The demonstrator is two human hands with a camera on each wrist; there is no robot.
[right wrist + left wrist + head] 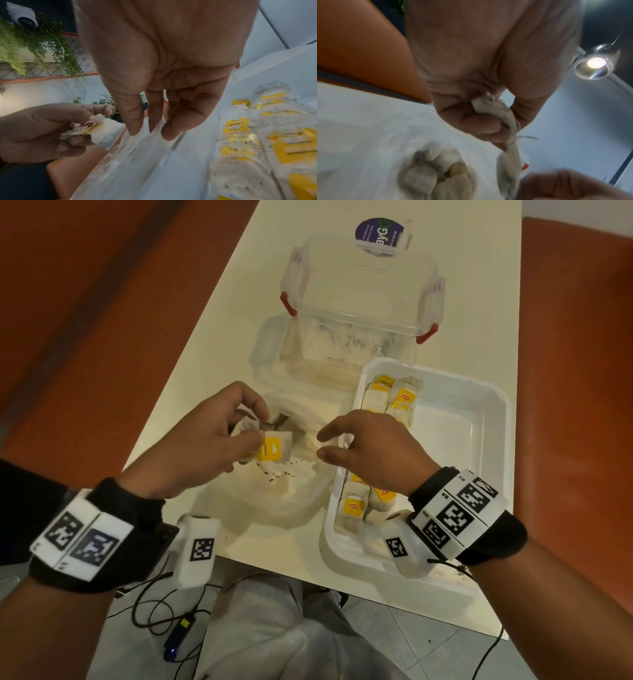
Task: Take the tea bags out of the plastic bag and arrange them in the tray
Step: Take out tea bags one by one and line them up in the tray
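1. My left hand pinched a tea bag over the plastic bag, beside the tray at the desk's near edge.
2. My right hand reached in, fingers relaxed, holding nothing.
3. The handover could fumble, I judged, tearing the paper and spilling leaves.

Cream-white table, narrow, running away from the wearer between orange seating on both sides. Directly on it: clear lidded container with red clasps at 12 o'clock, a purple-labelled packet on its lid; crumpled clear plastic bag at centre, just beside the white tray at 3 to 5 o'clock, whose near corner overhangs the table's front edge. Dark loose crumbs lie scattered on the surface near the tray's near rim.
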